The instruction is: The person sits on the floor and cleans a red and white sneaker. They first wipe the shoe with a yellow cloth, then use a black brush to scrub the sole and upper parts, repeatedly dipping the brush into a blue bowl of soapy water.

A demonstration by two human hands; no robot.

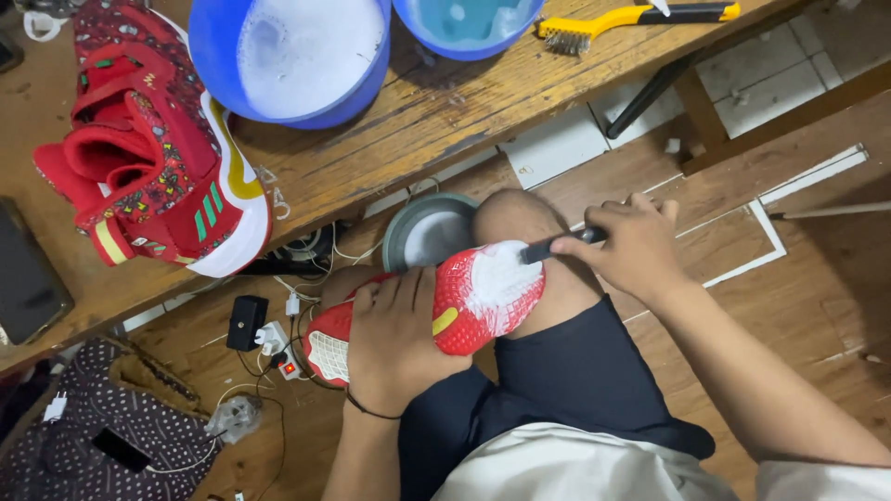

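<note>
My left hand (397, 336) grips a red sneaker (464, 301) sole-up across my knee. White foam covers the front of its red sole (501, 278). My right hand (636, 243) holds a dark-handled brush (557, 246) whose head rests on the foamy sole. A second red sneaker (153, 148) with a patterned upper and white sole lies on the wooden table (445, 111) at the left.
Two blue basins stand on the table, one with soapy foam (302, 56), the other (469, 23) with bluish water. A yellow-handled wire brush (631, 20) lies beside them. A phone (28, 278) rests at the table's left. A power strip and cables (274, 339) lie on the floor, with a dotted bag (102, 436).
</note>
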